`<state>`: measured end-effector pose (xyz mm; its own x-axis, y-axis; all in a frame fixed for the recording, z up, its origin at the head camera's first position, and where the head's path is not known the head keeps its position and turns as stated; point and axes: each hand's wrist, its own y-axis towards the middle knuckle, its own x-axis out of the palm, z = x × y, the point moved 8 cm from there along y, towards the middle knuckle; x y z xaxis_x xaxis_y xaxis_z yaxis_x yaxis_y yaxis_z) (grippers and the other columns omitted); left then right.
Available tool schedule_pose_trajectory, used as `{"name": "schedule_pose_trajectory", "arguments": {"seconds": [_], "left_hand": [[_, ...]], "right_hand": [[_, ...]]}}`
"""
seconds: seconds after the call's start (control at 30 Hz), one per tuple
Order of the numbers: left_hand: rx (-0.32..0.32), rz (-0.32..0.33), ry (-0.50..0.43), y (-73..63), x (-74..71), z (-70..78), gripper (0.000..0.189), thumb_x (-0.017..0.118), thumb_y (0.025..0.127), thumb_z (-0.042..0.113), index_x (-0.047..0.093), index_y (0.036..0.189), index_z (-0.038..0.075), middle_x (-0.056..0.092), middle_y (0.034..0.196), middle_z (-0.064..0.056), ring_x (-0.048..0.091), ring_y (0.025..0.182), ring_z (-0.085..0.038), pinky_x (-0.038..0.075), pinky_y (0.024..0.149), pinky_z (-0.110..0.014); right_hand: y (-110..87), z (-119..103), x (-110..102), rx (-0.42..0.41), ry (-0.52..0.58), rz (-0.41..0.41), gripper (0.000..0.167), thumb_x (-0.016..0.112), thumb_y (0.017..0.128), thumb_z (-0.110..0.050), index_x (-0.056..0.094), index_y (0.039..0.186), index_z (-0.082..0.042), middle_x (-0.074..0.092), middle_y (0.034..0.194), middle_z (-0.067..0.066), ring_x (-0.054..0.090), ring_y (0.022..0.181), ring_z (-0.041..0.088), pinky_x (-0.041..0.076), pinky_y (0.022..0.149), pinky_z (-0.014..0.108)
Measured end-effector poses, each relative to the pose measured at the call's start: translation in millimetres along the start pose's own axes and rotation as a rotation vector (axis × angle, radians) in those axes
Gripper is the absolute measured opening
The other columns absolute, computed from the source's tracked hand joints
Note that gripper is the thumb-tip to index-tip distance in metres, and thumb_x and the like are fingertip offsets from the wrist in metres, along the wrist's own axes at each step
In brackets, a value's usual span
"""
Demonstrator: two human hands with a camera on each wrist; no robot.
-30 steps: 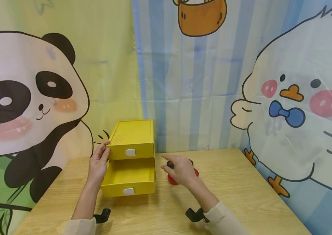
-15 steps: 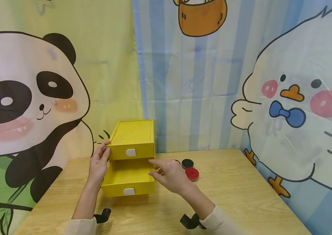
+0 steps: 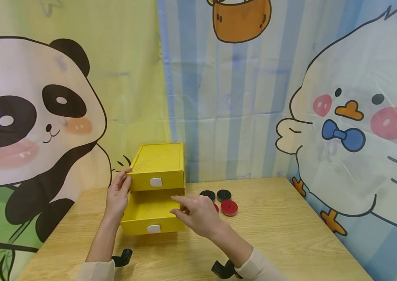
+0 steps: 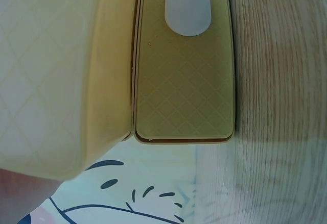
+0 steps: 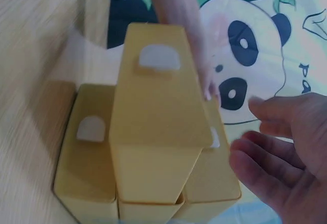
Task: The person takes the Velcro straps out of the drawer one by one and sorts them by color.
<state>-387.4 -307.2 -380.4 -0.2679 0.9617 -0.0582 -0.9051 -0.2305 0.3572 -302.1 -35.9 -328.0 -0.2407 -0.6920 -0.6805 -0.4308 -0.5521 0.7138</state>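
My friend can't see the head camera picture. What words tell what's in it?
A person's left hand touches the left edge of a yellow drawer unit, and their right hand hovers by its pulled-out drawer. Two black discs and two red discs lie beside it on a wooden table. Behind hangs a curtain with a cartoon panda and white bird.

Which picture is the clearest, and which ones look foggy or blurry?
Head view: clearest, with the drawers bright yellow; left wrist view: hazy and dim, those drawers looking dull tan; right wrist view: hazy too, the table looking soft and blurry, with a dark, fuzzy shadow beside the drawers.
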Motion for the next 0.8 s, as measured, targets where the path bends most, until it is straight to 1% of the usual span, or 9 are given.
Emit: {"name": "schedule_pose_trajectory", "arguments": {"seconds": [0.13, 0.2, 0.3, 0.4, 0.5, 0.57, 0.67, 0.8], "left_hand": [[0.003, 0.001, -0.007, 0.4, -0.1, 0.5, 0.046, 0.047, 0.111, 0.039, 0.049, 0.155, 0.024, 0.046, 0.155, -0.002, 0.046, 0.135, -0.007, 0.042, 0.101, -0.008], [-0.001, 0.000, -0.005, 0.2, -0.2, 0.5, 0.046, 0.047, 0.111, 0.038, 0.049, 0.155, 0.024, 0.046, 0.155, -0.003, 0.046, 0.135, -0.007, 0.042, 0.100, -0.008], [-0.006, -0.003, 0.005, -0.4, -0.4, 0.6, 0.046, 0.046, 0.111, 0.039, 0.048, 0.155, 0.025, 0.046, 0.156, -0.003, 0.046, 0.135, -0.007, 0.042, 0.100, -0.009], [-0.007, -0.004, 0.015, -0.6, -0.6, 0.9, 0.046, 0.045, 0.111, 0.039, 0.048, 0.155, 0.026, 0.045, 0.157, -0.003, 0.046, 0.135, -0.008, 0.042, 0.100, -0.009], [-0.004, -0.005, 0.017, -0.4, -0.7, 1.4, 0.046, 0.045, 0.111, 0.039, 0.047, 0.156, 0.026, 0.044, 0.158, -0.003, 0.045, 0.136, -0.008, 0.042, 0.100, -0.009], [0.001, -0.004, 0.015, -0.5, -0.6, 1.9, 0.046, 0.045, 0.111, 0.038, 0.047, 0.156, 0.025, 0.045, 0.158, -0.004, 0.045, 0.135, -0.008, 0.042, 0.100, -0.009], [0.001, -0.003, 0.016, -0.9, -0.6, 2.1, 0.046, 0.045, 0.111, 0.038, 0.048, 0.155, 0.025, 0.045, 0.157, -0.003, 0.046, 0.134, -0.008, 0.042, 0.099, -0.009], [0.008, -0.005, 0.014, -0.6, -0.7, 1.8, 0.046, 0.045, 0.111, 0.038, 0.048, 0.155, 0.024, 0.046, 0.157, -0.003, 0.047, 0.133, -0.007, 0.042, 0.098, -0.009]], "right_hand": [[-0.1, -8.0, 6.5, -0.019, 0.108, -0.050, 0.031, 0.082, 0.092, -0.019, 0.076, 0.121, -0.009, 0.075, 0.076, -0.004, 0.064, 0.063, 0.000, 0.046, 0.064, 0.003], [-1.7, -11.5, 13.3, -0.035, 0.119, -0.079, 0.028, 0.081, 0.093, -0.018, 0.077, 0.119, -0.009, 0.076, 0.078, -0.003, 0.065, 0.063, -0.002, 0.046, 0.064, 0.002], [-4.5, -15.8, 24.1, -0.052, 0.103, -0.113, 0.022, 0.081, 0.093, -0.019, 0.078, 0.112, -0.010, 0.077, 0.078, -0.004, 0.064, 0.062, -0.002, 0.044, 0.062, 0.002], [-6.3, -18.3, 36.2, -0.047, 0.063, -0.145, 0.016, 0.082, 0.093, -0.021, 0.079, 0.106, -0.011, 0.077, 0.078, -0.005, 0.063, 0.061, -0.003, 0.042, 0.060, 0.001], [-7.1, -20.7, 47.6, -0.034, 0.003, -0.169, 0.014, 0.081, 0.094, -0.022, 0.078, 0.104, -0.014, 0.077, 0.079, -0.008, 0.061, 0.061, -0.006, 0.040, 0.058, 0.001], [-7.6, -22.9, 53.4, -0.033, -0.029, -0.168, 0.012, 0.080, 0.094, -0.023, 0.077, 0.103, -0.016, 0.076, 0.078, -0.009, 0.058, 0.059, -0.008, 0.038, 0.056, 0.002], [-8.7, -28.0, 58.2, -0.057, -0.062, -0.139, 0.008, 0.080, 0.094, -0.022, 0.077, 0.099, -0.017, 0.074, 0.075, -0.011, 0.055, 0.056, -0.007, 0.035, 0.053, 0.003], [-10.4, -33.2, 63.2, -0.099, -0.065, -0.104, 0.005, 0.081, 0.093, -0.020, 0.077, 0.092, -0.017, 0.074, 0.074, -0.012, 0.053, 0.054, -0.007, 0.033, 0.053, 0.002]]}}
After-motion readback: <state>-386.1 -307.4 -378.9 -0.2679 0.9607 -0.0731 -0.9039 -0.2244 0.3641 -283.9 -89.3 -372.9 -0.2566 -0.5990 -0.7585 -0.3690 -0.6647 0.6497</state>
